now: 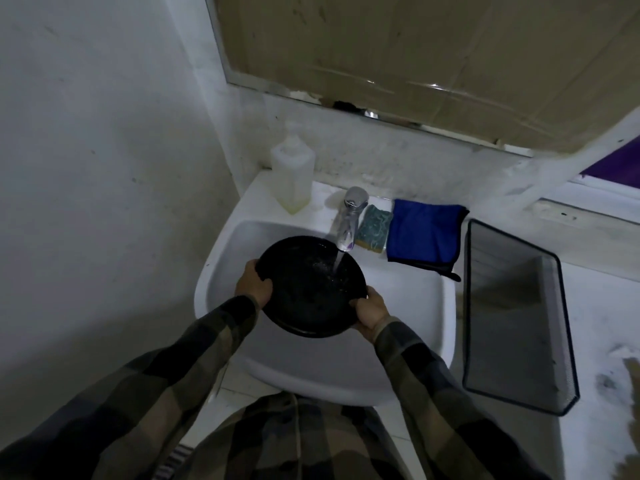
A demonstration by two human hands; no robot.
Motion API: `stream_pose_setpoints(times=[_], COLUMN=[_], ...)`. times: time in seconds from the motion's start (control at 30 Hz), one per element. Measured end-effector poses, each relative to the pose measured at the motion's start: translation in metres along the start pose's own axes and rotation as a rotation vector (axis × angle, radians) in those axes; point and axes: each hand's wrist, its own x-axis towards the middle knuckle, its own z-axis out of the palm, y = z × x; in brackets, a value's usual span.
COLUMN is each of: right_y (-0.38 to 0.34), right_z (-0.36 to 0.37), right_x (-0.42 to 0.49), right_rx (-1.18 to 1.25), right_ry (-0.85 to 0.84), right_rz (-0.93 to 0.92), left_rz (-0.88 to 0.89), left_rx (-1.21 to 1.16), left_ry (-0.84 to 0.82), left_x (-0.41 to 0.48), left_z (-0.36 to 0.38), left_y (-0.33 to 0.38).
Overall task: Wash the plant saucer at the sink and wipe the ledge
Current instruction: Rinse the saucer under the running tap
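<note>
A round black plant saucer point(304, 289) is held over the white sink point(412, 306), its inside facing up. My left hand point(252, 284) grips its left rim and my right hand point(370, 311) grips its lower right rim. Water runs from the chrome tap point(349, 216) onto the saucer's upper right part. A green and yellow sponge point(374, 225) and a folded blue cloth point(424, 233) lie on the sink's back edge, right of the tap.
A clear soap bottle point(292, 174) stands at the sink's back left corner. A black mesh tray point(516, 317) lies on the white ledge point(602, 306) right of the sink. Cardboard point(433, 57) covers the mirror above. A white wall is close on the left.
</note>
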Motion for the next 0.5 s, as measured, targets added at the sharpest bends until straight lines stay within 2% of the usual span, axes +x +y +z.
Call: stream_pose_setpoints(times=[0.07,0.13,0.17,0.27,0.37,0.43,0.5], right_y=[0.000,0.000,0.001,0.000,0.000,0.000,0.000], right_z=[-0.006,-0.010,-0.012,-0.018,-0.020,-0.022,-0.025], right_x=[-0.001,0.001,0.002,0.002,-0.001,-0.003,-0.005], right_rx=[-0.028,-0.110,-0.152,-0.232,-0.286,-0.320,-0.312], right_ry=[0.006,0.023,0.032,0.059,0.037,0.014,0.006], right_rz=[-0.082,-0.151,-0.179,-0.251,-0.324,-0.351,-0.349], left_rz=[0.008,0.121,0.194,0.354,0.684,0.779,0.809], left_rx=[0.317,0.744,0.876,1.058,1.206,1.234,1.283], left_ry=[-0.018,-0.026,-0.027,-0.087,-0.240,-0.306,-0.294], left_x=[0.003,0.001,-0.002,-0.008,-0.009,-0.008,-0.004], left_z=[0.008,0.021,0.029,0.051,0.071,0.080,0.081], left_y=[-0.005,-0.007,-0.006,-0.002,-0.001,0.000,-0.001])
